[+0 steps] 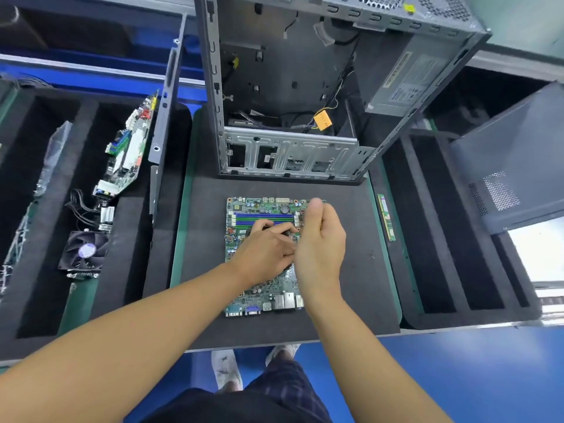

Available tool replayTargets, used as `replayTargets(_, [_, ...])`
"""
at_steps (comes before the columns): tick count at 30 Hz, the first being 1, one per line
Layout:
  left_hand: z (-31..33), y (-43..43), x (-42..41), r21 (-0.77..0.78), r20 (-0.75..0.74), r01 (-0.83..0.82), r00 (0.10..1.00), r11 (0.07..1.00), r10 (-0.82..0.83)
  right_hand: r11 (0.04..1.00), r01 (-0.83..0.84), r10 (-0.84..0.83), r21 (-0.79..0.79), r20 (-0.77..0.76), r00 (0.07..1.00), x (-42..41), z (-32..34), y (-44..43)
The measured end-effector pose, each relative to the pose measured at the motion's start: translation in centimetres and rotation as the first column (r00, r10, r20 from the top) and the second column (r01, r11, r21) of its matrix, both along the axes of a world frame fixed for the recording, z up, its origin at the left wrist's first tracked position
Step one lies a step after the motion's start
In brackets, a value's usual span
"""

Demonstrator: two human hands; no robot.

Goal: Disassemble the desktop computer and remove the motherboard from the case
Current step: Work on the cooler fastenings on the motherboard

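Lengthwise away: motherboard point(259, 215), ports point(262, 308) at near end.

Green motherboard point(262, 296), charcoal mat point(351, 239) edged green
Blue slots point(262, 215) stripe the board; grey case point(290, 154) (one orange connector point(322, 121) inside); dark plaid shorts point(283, 383).

1. The left forearm point(137, 331) reaches in bare from the near left, crossing the near left edge of the motherboard point(262, 296).
2. The left hand point(265, 254) lies palm down over the middle of the motherboard, its fingers curled round a small dark part point(276, 229) there.
3. The right forearm point(366, 346) comes up from the near right, also bare.
4. The right hand point(320, 242) sits over the motherboard's right edge, touching the left hand, thumb raised toward the far edge and fingers curled inward. What they grip, if anything, is hidden.
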State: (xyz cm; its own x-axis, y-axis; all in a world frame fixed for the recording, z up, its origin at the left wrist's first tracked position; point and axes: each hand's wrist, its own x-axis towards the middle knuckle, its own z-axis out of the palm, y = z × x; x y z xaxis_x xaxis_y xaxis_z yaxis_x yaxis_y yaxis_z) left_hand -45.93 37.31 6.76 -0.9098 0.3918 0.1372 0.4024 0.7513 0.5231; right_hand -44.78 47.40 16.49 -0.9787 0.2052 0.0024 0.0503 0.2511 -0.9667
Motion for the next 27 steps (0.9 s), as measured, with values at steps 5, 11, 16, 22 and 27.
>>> replayTargets(5, [-0.2, 0.0, 0.2, 0.146, -0.081, -0.034, 0.996, 0.989, 0.046, 0.979, -0.127, 0.113, -0.158, -0.094, 0.989, -1.1, -0.8, -0.2])
replayTargets(11, [-1.2, -0.3, -0.1, 0.072, -0.112, -0.015, 0.993, 0.997, 0.023, 0.685, -0.633, 0.674, -0.361, -0.015, 0.738, -4.9, -0.9, 2.7])
replayTargets(16, [-0.3, -0.3, 0.0, 0.048, -0.058, -0.007, 0.998, 0.999, 0.01, 0.786, -0.613, 0.619, -0.086, 0.106, 0.779, -4.6, -0.4, 4.0])
replayTargets(22, [0.2, -0.2, -0.1, 0.034, 0.015, 0.014, 1.0, 0.999, -0.015, 0.992, -0.091, 0.09, 0.087, 0.02, 0.996, -1.1, -0.5, 1.2])
replayTargets(27, [0.3, 0.1, 0.2, 0.183, -0.111, -0.03, 0.993, 0.983, 0.051, 0.938, -0.304, 0.3, -0.168, -0.051, 0.953, -1.8, -1.3, 0.6])
